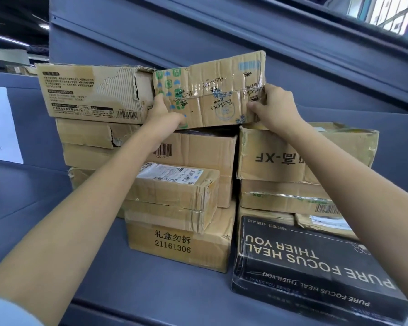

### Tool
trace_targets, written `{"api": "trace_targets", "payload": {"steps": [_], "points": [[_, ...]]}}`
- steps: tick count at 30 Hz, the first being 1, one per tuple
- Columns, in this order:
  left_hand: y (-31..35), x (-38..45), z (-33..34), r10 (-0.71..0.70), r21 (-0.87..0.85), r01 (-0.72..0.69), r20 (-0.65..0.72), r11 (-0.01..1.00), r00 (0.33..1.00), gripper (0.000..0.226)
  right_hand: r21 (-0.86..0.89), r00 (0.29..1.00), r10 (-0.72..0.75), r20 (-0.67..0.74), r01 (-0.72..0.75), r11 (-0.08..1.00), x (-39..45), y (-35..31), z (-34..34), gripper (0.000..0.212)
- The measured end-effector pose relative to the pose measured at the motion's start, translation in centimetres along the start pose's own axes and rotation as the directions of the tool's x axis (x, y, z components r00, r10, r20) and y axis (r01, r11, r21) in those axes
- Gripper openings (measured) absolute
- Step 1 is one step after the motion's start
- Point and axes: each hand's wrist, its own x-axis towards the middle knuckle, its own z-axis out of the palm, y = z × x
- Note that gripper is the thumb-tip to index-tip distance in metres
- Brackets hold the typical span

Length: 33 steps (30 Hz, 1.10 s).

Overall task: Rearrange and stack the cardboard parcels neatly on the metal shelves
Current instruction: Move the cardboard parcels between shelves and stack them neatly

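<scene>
bare forearms, pale blue sleeve point(0, 309)

Single head-worn wide-angle view. It looked forward and slightly down along both forearms, close to a stack of cardboard parcels point(193, 161) on a blue-grey metal shelf point(151, 285). Horizon tilted; edges bowed. No second view recorded.

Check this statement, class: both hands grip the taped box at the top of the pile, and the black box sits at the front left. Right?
Not quite. Both hands do grip the taped box atop the pile, but the head view shows the black box at the front right.
</scene>
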Motion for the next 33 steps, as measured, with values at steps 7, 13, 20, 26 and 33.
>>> {"api": "trace_targets", "payload": {"steps": [7, 13, 20, 26, 33], "points": [[2.3, 0.1, 0.3, 0.122, -0.215, -0.121, -0.006, 0.969, 0.992, 0.044, 0.021, 0.988, -0.044, -0.145, 0.047, 0.999, -0.1, 1.0, -3.5, 0.025], [3.5, -0.4, 2.2, 0.152, -0.255, -0.130, 0.068, 0.958, 0.986, 0.031, 0.076, 0.974, -0.009, -0.225, 0.027, 0.997, -2.0, 3.0, -7.1, 0.026], [3.4, -1.1, 4.8, 0.059, -0.125, -0.046, 0.095, 0.991, 0.994, 0.050, 0.050, 0.983, 0.154, -0.103, -0.149, 0.988, -3.6, 5.3, -7.9, 0.039], [4.9, -2.6, 5.0, 0.060, -0.197, -0.039, 0.105, 0.980, 0.993, 0.042, 0.105, 0.982, 0.126, -0.144, -0.111, 0.988, -4.5, 5.2, -8.2, 0.046], [7.1, -7.6, 2.9, 0.295, -0.126, -0.308, -0.107, 0.943, 0.949, 0.041, 0.174, 0.957, 0.006, -0.291, 0.047, 0.984, -8.5, 4.0, -11.7, 0.048]]}}
